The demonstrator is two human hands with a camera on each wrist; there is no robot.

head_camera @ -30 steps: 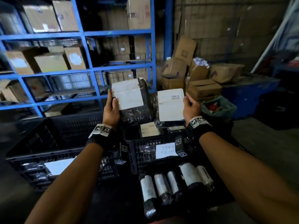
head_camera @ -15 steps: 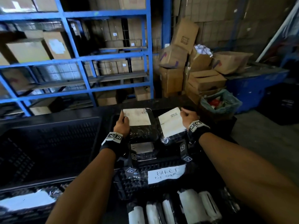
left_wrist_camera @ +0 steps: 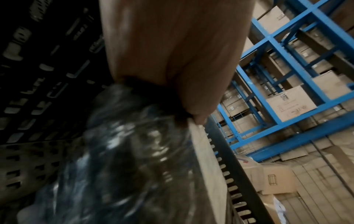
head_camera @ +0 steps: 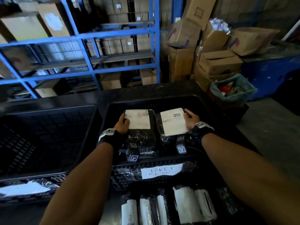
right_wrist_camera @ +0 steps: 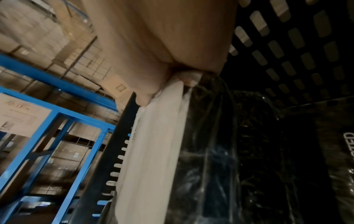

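Left hand grips the left parcel, right hand grips the right parcel, side by side in the crate at frame centre.

Left hand gripping top of black-wrapped parcel, thumb pressing pale label edge; slotted black crate enclosing parcel, blue shelving showing beyond.

The left hand and right hand drop from before the shelves into the crate, whose far wall now stands just beyond the fingers. The left parcel and right parcel tilt back, face up, and close together.
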